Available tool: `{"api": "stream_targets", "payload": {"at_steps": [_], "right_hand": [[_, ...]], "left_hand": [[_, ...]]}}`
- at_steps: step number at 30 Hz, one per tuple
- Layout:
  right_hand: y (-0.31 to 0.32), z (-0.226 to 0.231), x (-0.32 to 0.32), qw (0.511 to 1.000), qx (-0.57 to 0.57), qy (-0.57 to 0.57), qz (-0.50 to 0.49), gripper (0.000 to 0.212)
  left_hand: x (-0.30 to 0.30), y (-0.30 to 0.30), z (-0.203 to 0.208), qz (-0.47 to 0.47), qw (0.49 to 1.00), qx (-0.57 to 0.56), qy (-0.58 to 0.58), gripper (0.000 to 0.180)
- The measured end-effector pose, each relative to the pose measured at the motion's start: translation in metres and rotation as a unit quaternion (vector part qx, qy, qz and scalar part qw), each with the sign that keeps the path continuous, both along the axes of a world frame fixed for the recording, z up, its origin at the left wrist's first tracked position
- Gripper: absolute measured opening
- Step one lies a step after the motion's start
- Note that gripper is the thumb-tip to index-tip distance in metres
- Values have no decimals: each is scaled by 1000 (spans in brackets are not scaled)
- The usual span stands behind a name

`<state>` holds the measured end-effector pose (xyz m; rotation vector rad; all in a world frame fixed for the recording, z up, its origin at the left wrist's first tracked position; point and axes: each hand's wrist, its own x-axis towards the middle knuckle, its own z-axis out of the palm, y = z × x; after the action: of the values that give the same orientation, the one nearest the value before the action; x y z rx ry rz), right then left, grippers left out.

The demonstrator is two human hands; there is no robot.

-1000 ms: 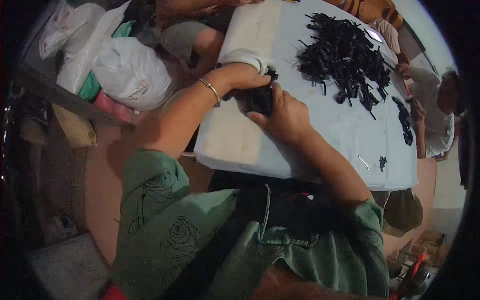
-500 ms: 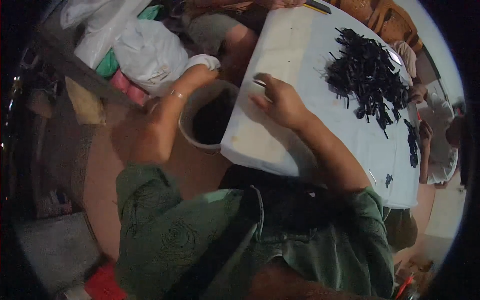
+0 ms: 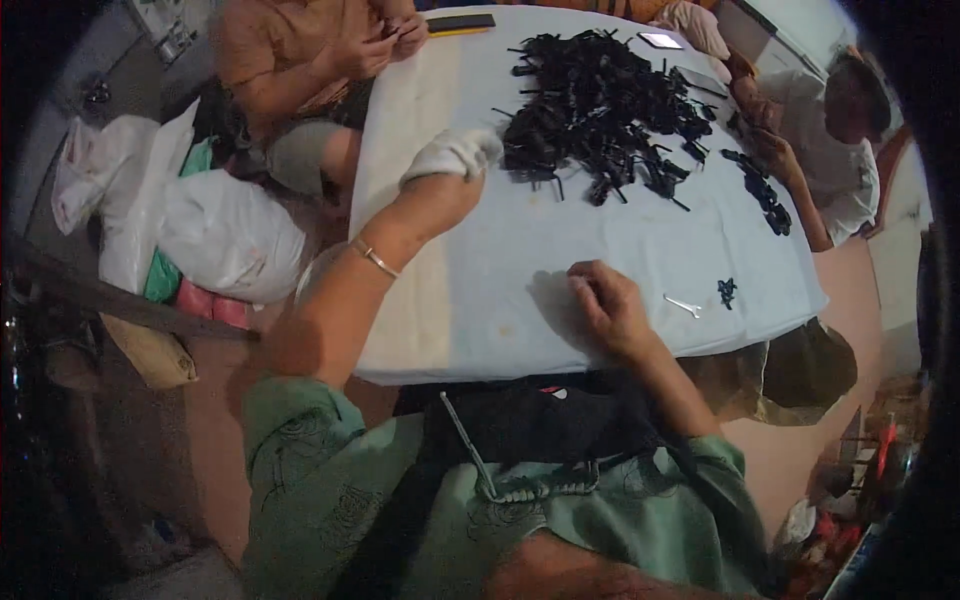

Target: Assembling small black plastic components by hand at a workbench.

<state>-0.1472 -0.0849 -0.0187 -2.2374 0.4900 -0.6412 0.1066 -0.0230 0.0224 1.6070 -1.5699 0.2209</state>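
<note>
My left hand [image 3: 452,157], in a white glove, is at the left edge of a pile of black parts [image 3: 610,115] on the table. Its fingertips are blurred, so their grip is unclear. The parts look like small black plastic pieces with thin stems. Bare and curled, my right hand [image 3: 608,300] is low over the near side of the table; whatever its closed fingers hold is hidden. A small spanner [image 3: 683,305] lies to the right of it, beside a little cluster of dark small parts [image 3: 726,293].
The table [image 3: 470,330] has a pale cloth cover. A row of black parts [image 3: 760,190] and a phone [image 3: 660,41] lie toward its right side. Co-workers sit at the far left [image 3: 300,80] and right [image 3: 850,130]. White bags [image 3: 230,235] stand at the left.
My left hand has moved from above the bucket on the left to the black pile. My right hand has moved nearer the table's front edge. The view has swung toward the table.
</note>
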Motion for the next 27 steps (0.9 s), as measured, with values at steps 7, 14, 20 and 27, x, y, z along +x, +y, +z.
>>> {"api": "stream_targets", "payload": {"at_steps": [7, 14, 20, 27], "right_hand": [[-6, 4, -8, 996, 19, -47, 75, 13], [-9, -4, -4, 989, -44, -82, 112, 12], [-5, 3, -8, 988, -67, -69, 118, 12], [-11, -11, -5, 994, -56, -30, 88, 15]], "left_hand": [[25, 11, 7, 135, 988, 63, -29, 24], [50, 122, -33, 405, 866, 273, 108, 30], [163, 175, -125, 440, 785, 432, -65, 38], [-18, -62, 29, 57, 972, 157, -162, 37]]}}
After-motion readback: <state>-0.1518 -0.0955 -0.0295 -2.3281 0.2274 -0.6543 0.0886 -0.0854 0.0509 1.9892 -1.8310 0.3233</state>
